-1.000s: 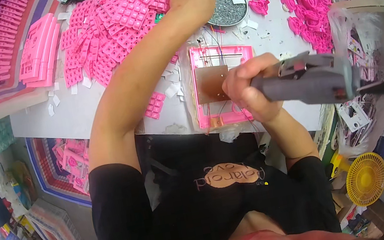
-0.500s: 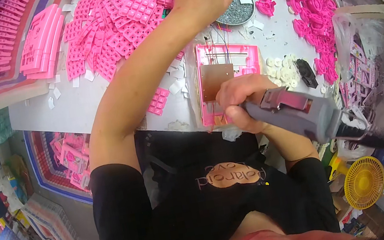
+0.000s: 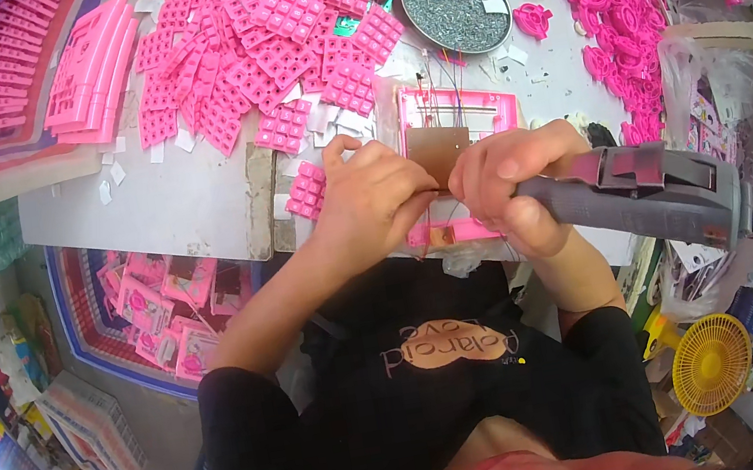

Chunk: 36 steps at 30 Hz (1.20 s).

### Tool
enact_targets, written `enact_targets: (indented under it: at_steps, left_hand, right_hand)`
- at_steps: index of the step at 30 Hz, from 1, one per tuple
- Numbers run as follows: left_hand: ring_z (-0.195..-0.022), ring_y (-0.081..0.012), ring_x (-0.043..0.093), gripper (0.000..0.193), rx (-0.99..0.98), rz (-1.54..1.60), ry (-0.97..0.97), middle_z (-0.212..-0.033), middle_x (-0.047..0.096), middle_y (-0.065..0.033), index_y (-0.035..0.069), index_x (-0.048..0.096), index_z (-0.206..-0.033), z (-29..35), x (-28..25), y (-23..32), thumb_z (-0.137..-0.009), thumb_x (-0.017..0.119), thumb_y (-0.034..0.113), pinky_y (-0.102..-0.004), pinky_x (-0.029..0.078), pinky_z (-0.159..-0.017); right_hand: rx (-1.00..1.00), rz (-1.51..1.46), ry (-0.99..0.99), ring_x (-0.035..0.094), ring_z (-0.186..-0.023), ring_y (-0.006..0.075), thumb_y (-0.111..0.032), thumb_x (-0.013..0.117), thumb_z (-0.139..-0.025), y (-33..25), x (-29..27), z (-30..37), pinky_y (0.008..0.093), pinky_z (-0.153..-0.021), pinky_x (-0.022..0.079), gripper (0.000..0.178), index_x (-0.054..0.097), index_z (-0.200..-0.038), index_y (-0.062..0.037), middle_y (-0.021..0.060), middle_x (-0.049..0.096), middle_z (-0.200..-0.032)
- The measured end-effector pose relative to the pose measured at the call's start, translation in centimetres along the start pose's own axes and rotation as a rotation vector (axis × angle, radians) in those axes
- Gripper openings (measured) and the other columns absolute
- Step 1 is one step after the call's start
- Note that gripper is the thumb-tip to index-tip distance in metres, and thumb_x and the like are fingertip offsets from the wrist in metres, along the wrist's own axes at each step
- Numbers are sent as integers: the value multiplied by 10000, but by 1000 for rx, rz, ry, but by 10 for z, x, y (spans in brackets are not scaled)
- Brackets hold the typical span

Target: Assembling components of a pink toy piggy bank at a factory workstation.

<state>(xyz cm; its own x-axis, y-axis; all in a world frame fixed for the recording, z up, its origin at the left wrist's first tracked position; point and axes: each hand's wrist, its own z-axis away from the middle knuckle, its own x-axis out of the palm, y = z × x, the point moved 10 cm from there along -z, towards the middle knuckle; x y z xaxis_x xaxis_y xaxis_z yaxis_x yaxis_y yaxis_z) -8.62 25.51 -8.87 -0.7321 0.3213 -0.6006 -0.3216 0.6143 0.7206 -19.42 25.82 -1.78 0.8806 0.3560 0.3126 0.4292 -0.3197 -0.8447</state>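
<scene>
At the near edge of the table (image 3: 143, 209), your right hand (image 3: 521, 176) grasps a grey power driver (image 3: 645, 200) by the brown board (image 3: 439, 147) inside the pink casing (image 3: 508, 105), your left hand (image 3: 375, 193) bunched, its hold indiscernible, an apparent fastening step calling for steady alignment.

Frame (image 3: 507, 110) is pink, board (image 3: 437, 145) brn, tool (image 3: 646, 208) dk gry.

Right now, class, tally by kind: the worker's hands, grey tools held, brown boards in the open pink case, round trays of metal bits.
Hands (left hand, right hand): 2
Grey tool: 1
Brown board: 1
Round tray: 1
Total: 5
</scene>
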Motion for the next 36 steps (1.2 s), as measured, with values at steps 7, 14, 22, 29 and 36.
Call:
enact_targets:
  at_steps: [7,14,22,29,36]
  left_hand:
    - [-834,-187,598,197,-32,-70,158,-790,629,27,141,680,-824,8,-10,-3,-772,816,273,-448,326,-882]
    - [-673,-216,593,381,-249,-188,-241,-663,597,-2,131,611,-660,59,21,8,-762,838,419,-408,343,-744]
    - [-646,-303,599,187,-368,-48,-239,-598,554,-63,88,597,-661,61,-16,-5,-791,726,123,-456,417,-695]
    - [-929,-259,593,335,-45,-174,-227,-965,611,-63,108,661,-1023,28,11,45,-755,816,237,-436,391,-814]
    - [-779,-217,614,208,95,-143,-208,-819,630,-29,112,665,-969,28,36,41,-785,763,118,-382,401,-757]
  right_hand:
    - [-26,67,-17,458,-512,125,-207,674,-972,7,0,-5,303,-491,364,286,475,-1138,-84,9,502,-624]
    - [-3,293,48,409,-509,105,-98,634,-964,45,-21,-12,293,-493,362,227,454,-1100,-68,46,496,-658]
    - [29,537,-26,480,-568,112,-36,655,-937,50,-12,-12,296,-536,431,224,472,-1065,-52,55,540,-720]
    - [-10,269,75,463,-543,114,-133,713,-931,34,-32,-19,297,-523,406,383,473,-1217,-44,41,520,-668]
    - [14,192,232,580,-803,89,9,738,-836,-3,-39,-17,236,-702,454,638,463,-1410,31,80,667,-985]
